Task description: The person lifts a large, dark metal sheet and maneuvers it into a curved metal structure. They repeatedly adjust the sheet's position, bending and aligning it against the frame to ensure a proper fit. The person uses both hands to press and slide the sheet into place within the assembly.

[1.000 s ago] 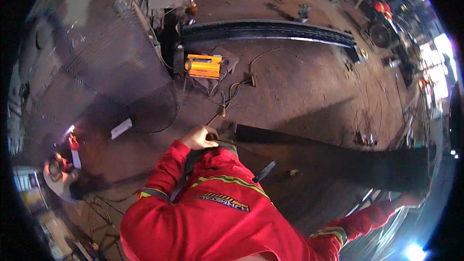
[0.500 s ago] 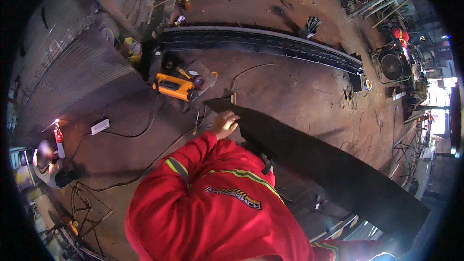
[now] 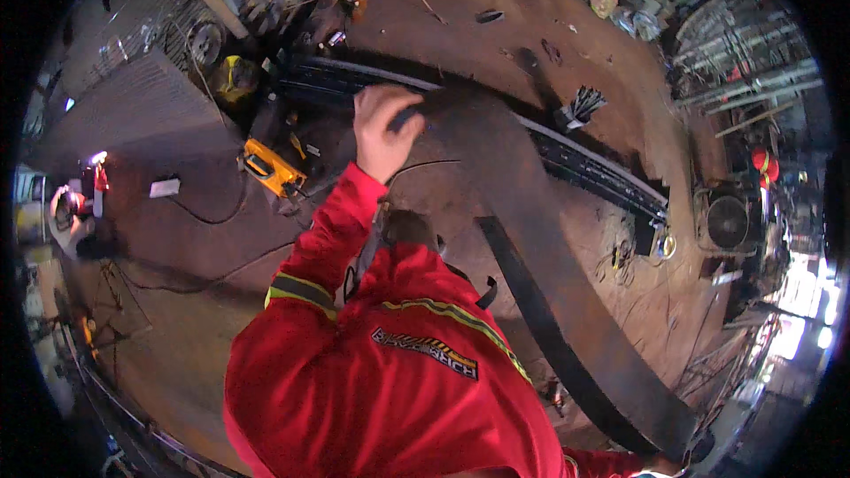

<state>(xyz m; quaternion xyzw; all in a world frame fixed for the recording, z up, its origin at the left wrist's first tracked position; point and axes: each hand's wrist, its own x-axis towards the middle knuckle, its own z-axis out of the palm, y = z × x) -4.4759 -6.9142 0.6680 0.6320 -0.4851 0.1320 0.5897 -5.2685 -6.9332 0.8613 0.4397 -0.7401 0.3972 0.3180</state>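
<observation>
Far left, a person (image 3: 73, 228) crouched with a red glove (image 3: 101, 180) raised just under a bright spark (image 3: 99, 158). Next along, a white box (image 3: 165, 188) lay on the brown floor (image 3: 186, 336), and right of it sat a yellow machine (image 3: 273, 168), tipped on a slant. Into the middle, and here was the left hand (image 3: 385, 133), blurred a little, its fingers curled tight around the top-left end of a long dark metal sheet (image 3: 584, 301)! And what a line that sheet took: its long axis ran diagonally, one end pointing up and left, the other down and right, off to the wearer's right side. A blacker band (image 3: 540, 323) followed its lower-left side, slanting the same way. Beyond it, a long black beam (image 3: 595, 168) stretched along the floor, the sheet's top end passing in front of it. A bundle of rods (image 3: 582, 108) stood just behind the beam. Low down, the right hand (image 3: 660, 464) showed by the sheet's bottom end, too cut off to tell its grip. Far right stood a round fan (image 3: 728, 219).
</observation>
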